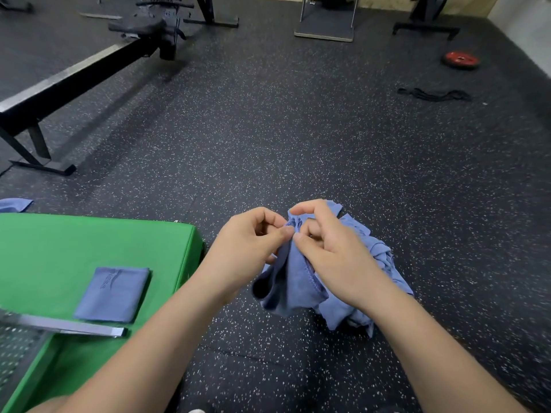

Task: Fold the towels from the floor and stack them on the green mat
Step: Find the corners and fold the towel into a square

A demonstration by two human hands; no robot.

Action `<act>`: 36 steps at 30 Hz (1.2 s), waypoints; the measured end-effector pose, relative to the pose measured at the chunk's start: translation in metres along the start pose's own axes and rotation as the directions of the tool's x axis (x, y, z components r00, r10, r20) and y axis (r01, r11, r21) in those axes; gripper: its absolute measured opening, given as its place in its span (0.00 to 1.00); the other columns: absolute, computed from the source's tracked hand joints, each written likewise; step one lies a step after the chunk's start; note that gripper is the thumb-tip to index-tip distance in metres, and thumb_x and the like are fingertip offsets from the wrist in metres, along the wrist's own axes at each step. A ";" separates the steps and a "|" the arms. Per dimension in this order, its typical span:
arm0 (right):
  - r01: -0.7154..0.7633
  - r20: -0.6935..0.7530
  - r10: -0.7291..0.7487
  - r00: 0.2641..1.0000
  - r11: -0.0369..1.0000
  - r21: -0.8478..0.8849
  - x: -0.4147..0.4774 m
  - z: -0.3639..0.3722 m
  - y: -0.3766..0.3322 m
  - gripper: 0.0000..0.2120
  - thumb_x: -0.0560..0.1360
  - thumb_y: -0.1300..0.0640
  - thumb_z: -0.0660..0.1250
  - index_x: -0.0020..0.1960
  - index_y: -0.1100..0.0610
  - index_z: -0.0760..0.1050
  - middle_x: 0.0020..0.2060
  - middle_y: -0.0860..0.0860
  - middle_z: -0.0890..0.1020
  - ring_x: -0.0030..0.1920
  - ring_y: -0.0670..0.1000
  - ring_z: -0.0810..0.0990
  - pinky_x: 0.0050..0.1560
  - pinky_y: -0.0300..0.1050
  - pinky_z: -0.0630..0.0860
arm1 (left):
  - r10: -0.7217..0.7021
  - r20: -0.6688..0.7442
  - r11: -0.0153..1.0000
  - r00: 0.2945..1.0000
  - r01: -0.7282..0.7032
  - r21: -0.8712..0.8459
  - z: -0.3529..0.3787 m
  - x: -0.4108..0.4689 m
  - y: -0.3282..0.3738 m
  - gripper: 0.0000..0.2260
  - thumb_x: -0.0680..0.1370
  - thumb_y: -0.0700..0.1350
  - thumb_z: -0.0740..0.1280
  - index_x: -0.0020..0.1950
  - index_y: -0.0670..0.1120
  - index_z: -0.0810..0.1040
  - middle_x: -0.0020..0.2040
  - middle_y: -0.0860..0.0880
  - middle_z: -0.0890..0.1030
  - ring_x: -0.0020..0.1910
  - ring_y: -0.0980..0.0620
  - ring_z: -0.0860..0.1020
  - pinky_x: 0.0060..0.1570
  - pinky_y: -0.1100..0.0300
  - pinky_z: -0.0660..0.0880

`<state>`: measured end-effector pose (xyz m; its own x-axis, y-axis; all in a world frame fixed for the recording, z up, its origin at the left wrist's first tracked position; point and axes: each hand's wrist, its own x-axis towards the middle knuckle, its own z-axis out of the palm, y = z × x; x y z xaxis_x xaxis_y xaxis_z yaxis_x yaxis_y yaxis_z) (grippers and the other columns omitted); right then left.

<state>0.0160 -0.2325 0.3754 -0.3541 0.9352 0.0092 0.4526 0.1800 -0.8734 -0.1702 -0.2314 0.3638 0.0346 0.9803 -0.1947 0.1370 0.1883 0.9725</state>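
Blue towel (286, 281): crumpled, top edge bunched between both hands, the rest hanging below the pinch and heaped under the right wrist, just right of the mat.
Left hand (250, 242): thumb and forefinger pinched the bunched edge from the left.
Right hand (331, 251): curled fingers pinched the same edge from the right.
Green mat (59, 248): its right edge lay near the towel.
Folded towel (113, 293): flat on the mat, toward its right edge.
Loose blue cloth (15, 204): just beyond the mat's far edge.
Floor (268, 129): dark speckled rubber, with a rowing machine (89, 64) far left, and a red weight plate (461, 59) and black band (435, 95) far right.
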 end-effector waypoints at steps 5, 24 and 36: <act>0.013 0.019 -0.013 1.000 1.000 -0.007 0.000 0.001 -0.001 0.14 0.86 0.60 0.63 0.66 0.45 0.69 0.31 0.43 0.71 0.34 0.43 0.69 0.42 0.44 0.67 | 0.019 -0.013 1.000 1.000 -0.018 0.011 -0.001 -0.001 0.000 0.05 0.82 0.45 0.74 0.50 0.44 0.83 0.33 0.53 0.77 0.32 0.54 0.72 0.35 0.62 0.73; -0.009 -0.030 0.013 0.999 0.992 0.124 0.003 -0.003 -0.001 0.20 0.82 0.61 0.62 0.68 0.41 0.66 0.42 0.51 0.85 0.46 0.50 0.84 0.60 0.67 0.78 | 0.172 0.079 0.945 0.982 -0.187 0.268 0.000 -0.010 0.009 0.16 0.74 0.41 0.76 0.58 0.56 0.83 0.48 0.51 0.85 0.45 0.49 0.81 0.49 0.53 0.78; 0.067 -0.053 -0.077 0.996 0.982 -0.179 0.009 -0.024 0.012 0.03 0.80 0.49 0.75 0.50 0.45 0.81 0.51 0.40 0.77 0.55 0.42 0.78 0.55 0.39 0.72 | 0.213 0.102 0.959 0.972 -0.228 0.171 -0.012 -0.006 0.019 0.14 0.71 0.39 0.69 0.53 0.52 0.81 0.47 0.51 0.86 0.42 0.53 0.80 0.45 0.55 0.77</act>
<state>0.0382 -0.2144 0.3768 -0.3438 0.9334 0.1026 0.5675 0.2936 -0.7692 -0.1795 -0.2330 0.3851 0.1636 0.9865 0.0046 0.2931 -0.0531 0.9546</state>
